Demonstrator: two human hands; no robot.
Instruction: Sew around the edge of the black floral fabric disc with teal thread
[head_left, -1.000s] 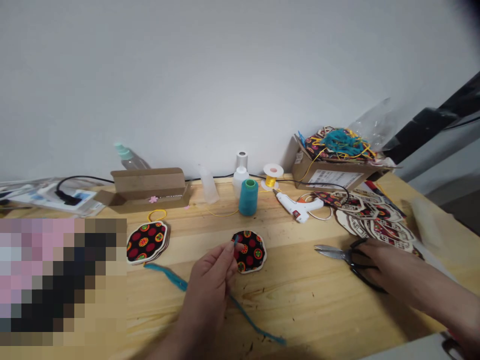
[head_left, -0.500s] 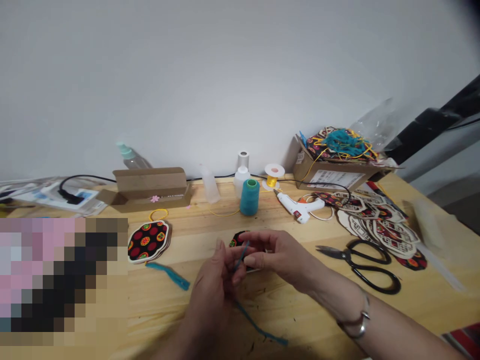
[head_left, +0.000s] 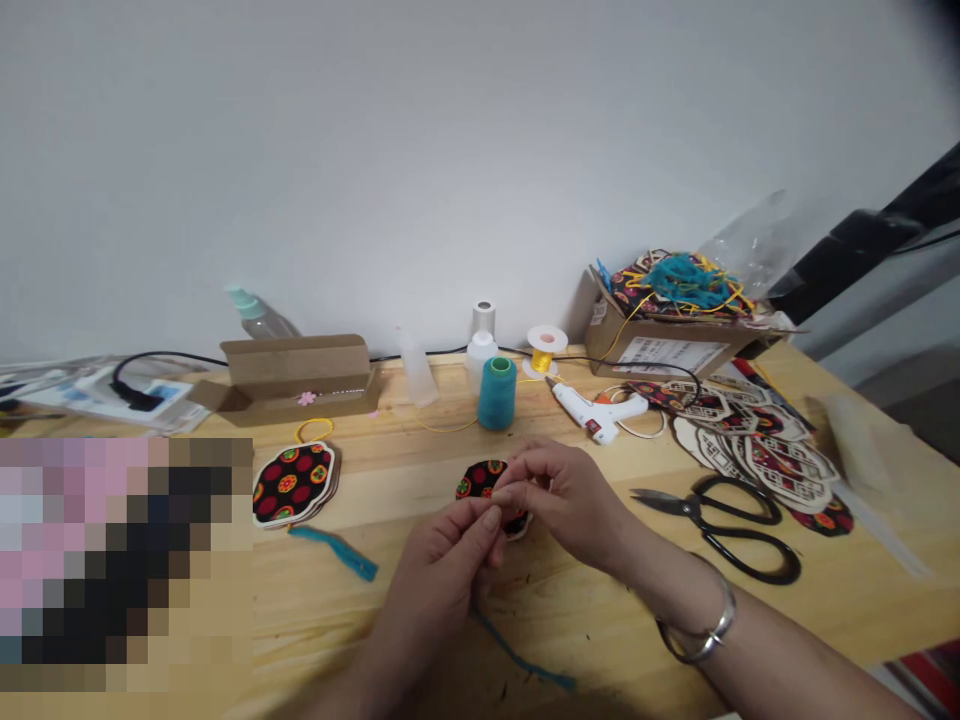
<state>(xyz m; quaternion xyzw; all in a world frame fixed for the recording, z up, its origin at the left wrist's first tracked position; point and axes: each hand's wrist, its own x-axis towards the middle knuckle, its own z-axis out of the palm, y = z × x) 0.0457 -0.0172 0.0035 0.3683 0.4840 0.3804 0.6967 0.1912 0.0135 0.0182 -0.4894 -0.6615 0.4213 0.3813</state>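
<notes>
My left hand [head_left: 450, 550] is closed in a pinch, with teal thread [head_left: 517, 655] trailing from beneath it onto the wooden table. Close against its fingertips, my right hand [head_left: 559, 505] pinches too, apparently on the same thread; the part between the fingers is hidden. Behind and under the fingers lies a black fabric piece [head_left: 480, 477] with red and green flower patterns, partly covered by my hands. To the left rests a stack of similar patterned pieces [head_left: 292, 485], with a yellow loop and a teal tassel [head_left: 337, 552].
Black-handled scissors [head_left: 697, 510] lie right of my hands. Beyond stand a teal thread cone [head_left: 496, 395], a white glue gun [head_left: 596, 410] and a yellow cord spool [head_left: 543, 355]. Patterned cutouts [head_left: 787, 465] spread at right before a full cardboard box [head_left: 660, 345]. An open carton [head_left: 300, 400] stands back left.
My fingertips have come together in a pinch, hiding the thread that showed between them. My right hand has risen slightly, uncovering more of the patterned piece.
</notes>
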